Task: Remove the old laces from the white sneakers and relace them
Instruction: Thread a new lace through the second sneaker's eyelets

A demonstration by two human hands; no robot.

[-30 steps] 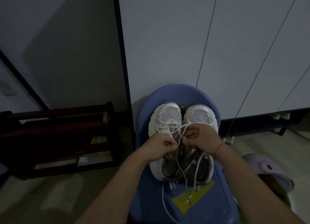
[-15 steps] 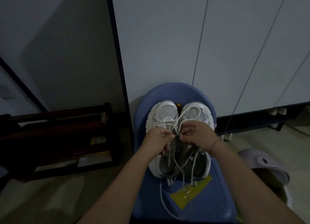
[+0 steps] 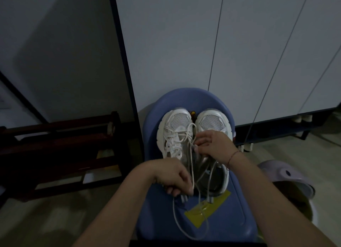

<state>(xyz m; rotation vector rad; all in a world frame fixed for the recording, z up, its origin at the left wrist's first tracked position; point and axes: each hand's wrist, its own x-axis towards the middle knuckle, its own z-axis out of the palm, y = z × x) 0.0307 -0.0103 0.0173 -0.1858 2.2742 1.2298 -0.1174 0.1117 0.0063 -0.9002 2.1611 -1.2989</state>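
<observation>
1. Slack loop point(image 3: 174, 212) of white lace. It lies on the near part of the seat and crosses a yellow tape patch point(image 3: 208, 209).
2. Blue chair point(image 3: 230, 224). Its seat carries both sneakers, toes pointing to the far side.
3. Left hand point(image 3: 173, 176). It is at the heel of the left sneaker. Grip: closed small, with the fingers curled and pinching the lace point(image 3: 191, 163). A strand runs from the fingers to the far eyelets.
4. Right hand point(image 3: 214, 147). It lies over the tongue of the right sneaker. Grip: fingers curled in, tips pinching the lace at the inner edge of the shoe. There is a red thread bracelet point(image 3: 233, 155) on the wrist.
5. Left sneaker point(image 3: 171, 134). White, mesh toe, partly laced; crossings are visible on its far half.
6. Right sneaker point(image 3: 212, 121). White, just beside the left one, its middle covered by the right hand.
7. Small orange-brown item point(image 3: 193, 113), between the two toes. I cannot tell what it is.
8. Lilac plastic item point(image 3: 286, 174), on the floor to the right of the chair.
9. Dark wooden rack point(image 3: 55, 145), to the left.
10. Pale cabinet panels point(image 3: 184, 43), far side, behind the chair.

Change since half a second ago: both hands then met over the middle of the pair. The left hand has since drawn back to the near heel, pulling its strand long and uncovering the left sneaker's lacing. The right hand stays over the right sneaker.
</observation>
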